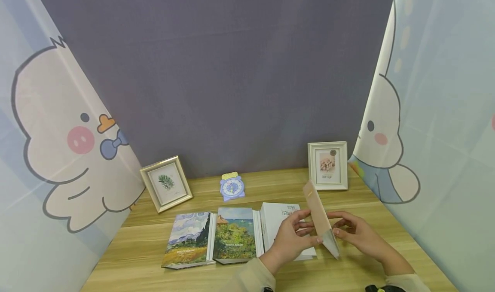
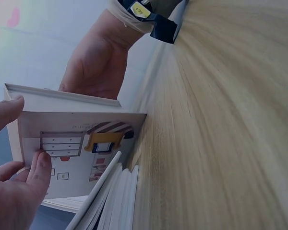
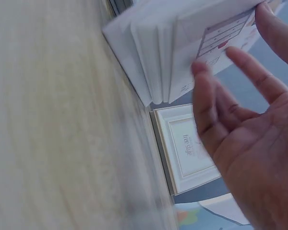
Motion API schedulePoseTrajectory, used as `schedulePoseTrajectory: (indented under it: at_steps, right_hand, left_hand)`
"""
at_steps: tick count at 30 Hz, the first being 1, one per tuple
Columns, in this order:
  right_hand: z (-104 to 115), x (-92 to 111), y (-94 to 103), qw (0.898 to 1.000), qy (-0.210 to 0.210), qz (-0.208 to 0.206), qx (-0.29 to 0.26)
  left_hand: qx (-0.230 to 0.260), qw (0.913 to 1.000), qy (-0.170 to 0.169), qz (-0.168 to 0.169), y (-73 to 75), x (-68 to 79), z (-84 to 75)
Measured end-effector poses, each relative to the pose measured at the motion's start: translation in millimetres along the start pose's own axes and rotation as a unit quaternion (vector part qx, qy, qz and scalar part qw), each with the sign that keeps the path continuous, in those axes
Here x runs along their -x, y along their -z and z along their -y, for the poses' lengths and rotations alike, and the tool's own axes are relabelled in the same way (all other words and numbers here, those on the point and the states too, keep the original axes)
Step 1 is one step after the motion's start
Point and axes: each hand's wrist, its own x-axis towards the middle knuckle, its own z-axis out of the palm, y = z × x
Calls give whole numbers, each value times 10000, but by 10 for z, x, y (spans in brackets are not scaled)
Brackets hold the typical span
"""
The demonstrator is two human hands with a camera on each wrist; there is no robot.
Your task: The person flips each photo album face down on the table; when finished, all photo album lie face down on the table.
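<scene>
A thin book (image 1: 318, 212) with a peach and grey cover stands tilted on edge between the two hands. Drawers and a yellow chair are drawn on one cover, as the left wrist view shows of this book (image 2: 62, 122). My left hand (image 1: 290, 236) holds it by the left side, fingertips on the cover and at the edge. On the other side is my right hand (image 1: 361, 236), its thumb close to the book's edge. In the right wrist view, the right hand's loosely bent fingers (image 3: 209, 100) are blurred and partly apart from the cover.
Left of the held book lie a white book (image 1: 272, 223), a garden-painting photo album (image 1: 233, 236) and a wheat-field photo album (image 1: 187, 238). Behind stand a gold picture frame (image 1: 166, 184), a purple clock (image 1: 232, 187) and a white picture frame (image 1: 328, 165). A grey curtain (image 1: 216, 77) closes the back.
</scene>
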Motion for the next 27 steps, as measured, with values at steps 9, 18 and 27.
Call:
schedulePoseTrajectory:
  at_steps: [9,18,27]
  right_hand:
    - [5,28,33,9958,260,-64,-881]
    - [46,80,81,9934,-250,-244,-1091]
    - [86,100,174,9896,-205,230,-1408]
  left_hand:
    - [4,9987,-379,354,-52,-4,27]
    - [-46,9966,-265,780,-83,19,63]
    - [-911,9905,-308,981,-101,35,105]
